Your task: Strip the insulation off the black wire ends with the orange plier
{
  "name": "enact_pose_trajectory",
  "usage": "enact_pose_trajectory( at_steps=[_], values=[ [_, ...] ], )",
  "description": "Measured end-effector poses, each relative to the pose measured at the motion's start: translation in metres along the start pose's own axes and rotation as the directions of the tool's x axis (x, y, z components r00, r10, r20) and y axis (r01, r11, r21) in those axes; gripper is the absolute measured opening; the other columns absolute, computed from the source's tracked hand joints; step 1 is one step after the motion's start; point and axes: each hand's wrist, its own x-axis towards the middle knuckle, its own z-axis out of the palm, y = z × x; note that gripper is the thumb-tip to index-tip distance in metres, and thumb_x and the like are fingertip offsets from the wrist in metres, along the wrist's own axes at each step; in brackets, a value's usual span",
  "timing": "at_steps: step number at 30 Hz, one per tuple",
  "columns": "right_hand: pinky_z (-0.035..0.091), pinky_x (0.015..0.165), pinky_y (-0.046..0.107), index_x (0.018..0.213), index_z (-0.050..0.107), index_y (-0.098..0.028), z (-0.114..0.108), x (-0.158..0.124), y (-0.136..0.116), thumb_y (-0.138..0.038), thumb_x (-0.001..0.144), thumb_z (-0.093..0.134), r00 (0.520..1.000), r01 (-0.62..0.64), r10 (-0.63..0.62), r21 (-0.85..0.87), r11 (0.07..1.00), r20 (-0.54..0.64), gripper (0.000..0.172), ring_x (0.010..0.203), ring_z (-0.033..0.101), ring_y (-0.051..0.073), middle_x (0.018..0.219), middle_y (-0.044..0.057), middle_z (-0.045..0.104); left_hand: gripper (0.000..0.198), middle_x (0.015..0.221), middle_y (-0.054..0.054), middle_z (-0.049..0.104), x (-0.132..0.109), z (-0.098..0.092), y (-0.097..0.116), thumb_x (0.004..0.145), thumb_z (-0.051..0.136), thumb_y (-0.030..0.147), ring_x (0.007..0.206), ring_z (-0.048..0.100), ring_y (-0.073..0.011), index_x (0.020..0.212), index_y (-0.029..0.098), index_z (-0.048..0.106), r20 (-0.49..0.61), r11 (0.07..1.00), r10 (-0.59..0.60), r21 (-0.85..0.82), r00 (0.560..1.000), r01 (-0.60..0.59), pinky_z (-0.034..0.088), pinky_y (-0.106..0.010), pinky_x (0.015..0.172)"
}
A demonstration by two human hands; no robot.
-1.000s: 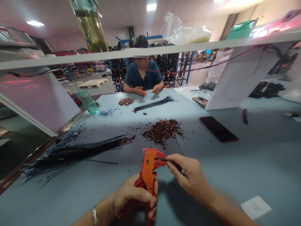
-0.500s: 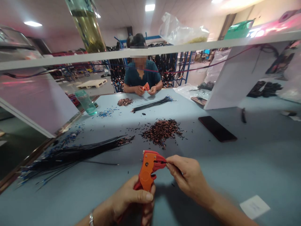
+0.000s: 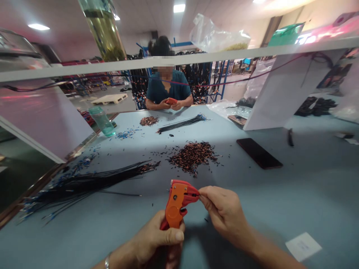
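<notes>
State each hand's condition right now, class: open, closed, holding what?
Left hand: closed around the orange-and-red tool.
Right hand: pinched closed at the tool's tip; anything held is unclear.

- Long white shelf board [image 3: 196, 58], spanning 10 to 2 o'clock.
- Bright rectangular ceiling light [image 3: 179, 8] at 12 o'clock, a second light [image 3: 38, 27] at 10.
- Blue-framed rack [image 3: 183, 44] beyond, 12 o'clock.
- Pale wooden pallet [image 3: 109, 98] on smooth pale floor [image 3: 234, 90], 10 o'clock.

on the table [image 3: 280, 201], a heap of scraps [image 3: 193, 157] lies beyond the tool [image 3: 176, 205] in the left hand [image 3: 158, 235], between a bundle of wires [image 3: 95, 182] on the left and a phone [image 3: 259, 153] on the right. behind the heap, a second bundle [image 3: 181, 123] lies before a person [image 3: 168, 89].
</notes>
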Motion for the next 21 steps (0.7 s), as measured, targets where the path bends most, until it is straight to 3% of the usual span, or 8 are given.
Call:
enact_pose_trajectory(
  at_steps=[6,10,15,18,21],
  values=[
    [0.04,0.055,0.025,0.084,0.062,-0.019,0.003,0.001,0.003,-0.02,0.095,0.043,1.0,-0.029,0.029,0.001,1.0,0.008,0.023,0.056,0.057,0.015,0.066,0.002,0.066,0.043,0.038,0.011,0.038,0.0,-0.004,0.0,0.069,0.077,0.047,0.026,0.031,-0.0032,0.067,0.019,0.043,-0.058,0.998,-0.045,-0.057,0.997,0.041,0.032,-0.015,0.03],
    [0.041,0.054,0.024,0.085,0.063,-0.02,0.007,0.002,0.009,-0.022,0.095,0.044,0.997,-0.077,0.077,0.005,0.997,-0.004,0.021,0.054,0.057,0.014,0.066,0.001,0.066,0.039,0.045,0.008,0.043,0.001,-0.007,0.004,0.071,0.076,0.042,0.031,0.038,-0.0052,0.068,0.018,0.045,-0.006,0.995,0.058,-0.083,0.998,-0.058,0.039,-0.019,0.038],
    [0.045,0.057,0.025,0.087,0.063,-0.022,0.009,0.002,0.017,-0.028,0.095,0.044,0.987,-0.161,0.162,0.043,0.986,-0.023,0.022,0.057,0.058,0.014,0.069,0.001,0.065,0.029,0.061,0.003,0.051,-0.003,-0.009,0.017,0.072,0.072,0.035,0.051,0.053,-0.011,0.08,0.016,0.052,-0.035,0.973,0.2,-0.113,0.979,-0.202,0.049,-0.031,0.062],
    [0.047,0.059,0.025,0.089,0.064,-0.022,0.008,0.003,0.017,-0.027,0.094,0.044,0.983,-0.183,0.184,0.074,0.98,-0.018,0.021,0.06,0.059,0.015,0.073,0.002,0.067,0.029,0.068,0.001,0.053,-0.005,-0.012,0.023,0.072,0.072,0.034,0.059,0.055,-0.0134,0.086,0.015,0.055,-0.04,0.966,0.252,-0.054,0.967,-0.254,0.047,-0.035,0.07],
    [0.046,0.059,0.026,0.088,0.064,-0.021,0.005,0.005,0.016,-0.028,0.092,0.047,0.972,-0.233,0.235,0.116,0.965,0.001,0.019,0.059,0.058,0.015,0.069,0.001,0.065,0.028,0.072,0.001,0.053,-0.007,-0.014,0.026,0.075,0.071,0.034,0.066,0.055,-0.015,0.091,0.017,0.055,-0.11,0.936,0.337,0.145,0.935,-0.32,0.045,-0.034,0.073]
  ],
)
